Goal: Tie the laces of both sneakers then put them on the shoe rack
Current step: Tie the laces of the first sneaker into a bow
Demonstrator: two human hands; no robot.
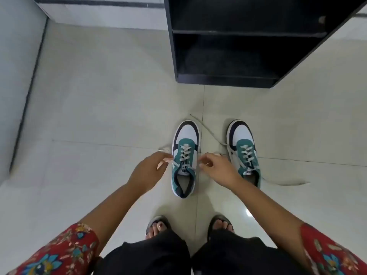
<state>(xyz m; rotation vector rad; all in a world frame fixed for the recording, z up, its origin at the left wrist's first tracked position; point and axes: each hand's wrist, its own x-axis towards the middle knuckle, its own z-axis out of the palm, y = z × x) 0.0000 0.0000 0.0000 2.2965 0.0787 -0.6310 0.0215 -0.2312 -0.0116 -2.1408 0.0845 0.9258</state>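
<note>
You are pinching the laces of the left sneaker (185, 158), one end in each hand. The sneaker is standing on the floor (99, 108) straight in front of your feet, toe pointing away from you toward the rack (234, 42). Your left hand (151, 170) is closing its fingertips on the lace end at the sneaker's left side, and your right hand (218, 168) is gripping the other end at its right side; both ends are being drawn outward. The right sneaker (243, 151) is sitting just beside it on the floor, partly behind your right hand, and its laces (208, 132) are lying loose, one trailing across the tiles toward the rack, another toward the right. The black rack is standing farther off on the floor, well apart from both sneakers, and its shelves are looking dark inside.
</note>
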